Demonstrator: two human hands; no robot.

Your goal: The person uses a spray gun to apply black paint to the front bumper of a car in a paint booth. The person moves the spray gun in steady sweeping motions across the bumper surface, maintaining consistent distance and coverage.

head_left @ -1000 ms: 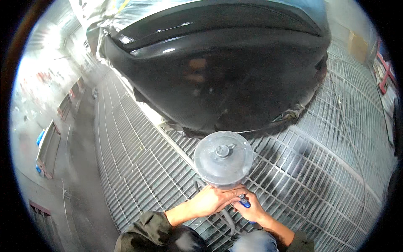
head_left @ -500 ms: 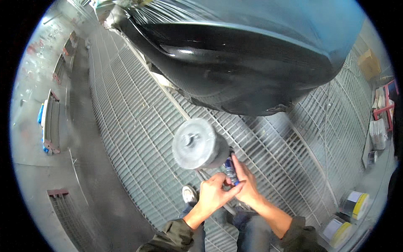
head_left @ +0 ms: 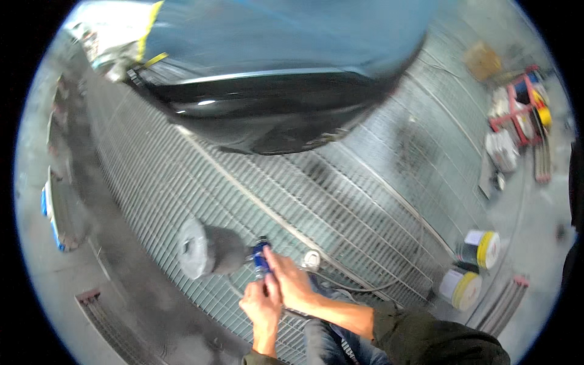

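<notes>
A spray gun (head_left: 261, 258) with a blue body is held low in front of me. Its large grey paint cup (head_left: 222, 250) with a round lid tips over to the left. My right hand (head_left: 293, 285) is closed round the gun's handle, the fingers lying along the body. Closed at the rear end of the gun, my left hand (head_left: 261, 306) has thumb and fingers pinched together there; the exact part it grips is hidden. A hose (head_left: 371, 288) curves over the floor to the right of my hands.
Ahead stands a glossy black car panel (head_left: 274, 115) under blue masking film (head_left: 274, 36). Metal floor grating (head_left: 225, 188) lies beneath. At right are two yellow-banded tubs (head_left: 471, 292), a red rack (head_left: 514, 115) of supplies and a cardboard box (head_left: 482, 61).
My view has turned right, so the car sits further up and left. Gun and hands have moved left and lower in the picture, and the cup now tips more sideways.
</notes>
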